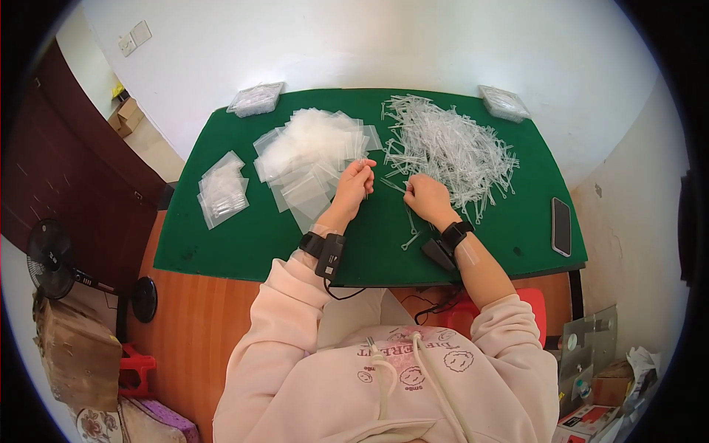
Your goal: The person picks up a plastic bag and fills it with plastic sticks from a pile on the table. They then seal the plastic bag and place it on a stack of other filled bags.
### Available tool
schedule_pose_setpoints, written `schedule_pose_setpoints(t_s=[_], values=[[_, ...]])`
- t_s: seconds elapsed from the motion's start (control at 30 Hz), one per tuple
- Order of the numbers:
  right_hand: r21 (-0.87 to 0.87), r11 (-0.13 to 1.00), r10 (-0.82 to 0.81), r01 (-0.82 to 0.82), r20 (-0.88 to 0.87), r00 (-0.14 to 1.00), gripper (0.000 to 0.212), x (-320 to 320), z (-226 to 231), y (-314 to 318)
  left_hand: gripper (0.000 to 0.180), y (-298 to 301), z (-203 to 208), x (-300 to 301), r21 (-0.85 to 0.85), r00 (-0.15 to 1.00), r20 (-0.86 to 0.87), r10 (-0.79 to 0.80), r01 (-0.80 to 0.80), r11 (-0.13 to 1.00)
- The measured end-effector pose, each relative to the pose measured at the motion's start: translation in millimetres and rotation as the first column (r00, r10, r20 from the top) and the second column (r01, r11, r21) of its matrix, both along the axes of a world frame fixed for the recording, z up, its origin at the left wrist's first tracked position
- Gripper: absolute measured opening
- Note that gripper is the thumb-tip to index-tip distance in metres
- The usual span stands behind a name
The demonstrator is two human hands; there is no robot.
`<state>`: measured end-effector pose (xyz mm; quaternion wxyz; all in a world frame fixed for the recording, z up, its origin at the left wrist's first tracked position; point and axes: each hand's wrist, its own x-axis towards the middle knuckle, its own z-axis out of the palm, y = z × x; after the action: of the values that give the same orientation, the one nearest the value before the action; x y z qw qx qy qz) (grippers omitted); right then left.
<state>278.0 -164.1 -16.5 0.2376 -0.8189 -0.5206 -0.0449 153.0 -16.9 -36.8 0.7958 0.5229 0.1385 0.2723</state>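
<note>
Over the middle of the green table, my left hand (354, 184) is closed, its fingers curled together. Slim clear pieces, apparently plastic sticks, peek out by its fingers. To its right my right hand (430, 198) is closed in a pinch, and what its fingertips hold is too small to make out. Loose clear sticks lie beside that hand. They match the large heap of clear plastic sticks with looped ends (450, 148) just beyond it. Beyond and left of my left hand spreads a pile of clear flat plastic bags (314, 144), some lying near my left wrist.
A smaller stack of filled clear bags (223, 190) lies at the left. Clear boxes stand in the back corners, one left (256, 100) and one right (504, 103). A phone (561, 227) rests near the right edge. A black fan (52, 258) stands left of the table.
</note>
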Motion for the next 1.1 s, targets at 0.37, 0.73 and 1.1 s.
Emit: schedule_pose_setpoints(t_s=[0.37, 0.73, 1.1], values=[[0.413, 0.887, 0.287, -0.209, -0.135, 0.948, 0.009, 0, 3, 3, 0.012, -21, 14, -8, 0.956, 0.926, 0.117, 0.360, -0.204, 0.212], [0.514, 0.856, 0.475, -0.055, -0.741, 0.474, 0.009, 5, -5, 6, 0.013, -34, 8, 2, 0.632, 0.987, -0.159, 0.008, 0.095, 0.769], [0.595, 0.795, 0.585, 0.122, -0.804, 0.108, 0.014, -4, 10, 6, 0.020, -21, 11, 0, -0.173, 0.970, 0.031, -0.241, 0.243, 0.955]])
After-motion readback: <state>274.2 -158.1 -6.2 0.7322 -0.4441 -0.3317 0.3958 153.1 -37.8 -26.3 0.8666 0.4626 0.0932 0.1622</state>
